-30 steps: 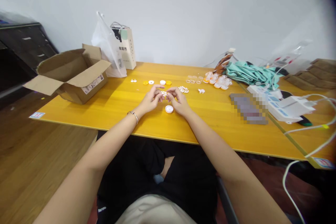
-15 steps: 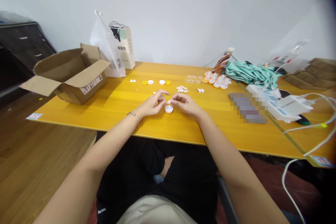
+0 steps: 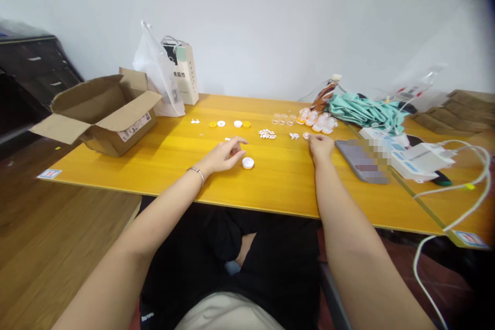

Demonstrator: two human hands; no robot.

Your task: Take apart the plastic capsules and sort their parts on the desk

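My left hand (image 3: 227,155) rests on the table with its fingers curved and apart, holding nothing. Just right of its fingertips sits a small round cup-like piece (image 3: 248,163), white on top with an orange base. My right hand (image 3: 321,147) is farther right, its fingers pinched together at a small white part with holes (image 3: 306,135). Left of that part lies a little cluster of white pieces (image 3: 294,136). A larger pile of white perforated pieces (image 3: 266,134) lies between the hands, farther back.
Clear rings (image 3: 283,119) and orange-white pieces (image 3: 317,121) stand toward the back. Yellow and white discs (image 3: 242,124) are at back centre. An open cardboard box (image 3: 104,113) occupies the left; a phone (image 3: 358,160) and a power strip (image 3: 406,157) with cables lie right.
My right hand has moved right, away from the round piece, to a spot beside the small white cluster. My left hand stays nearly in place, its thumb and fingers now free of the white part.
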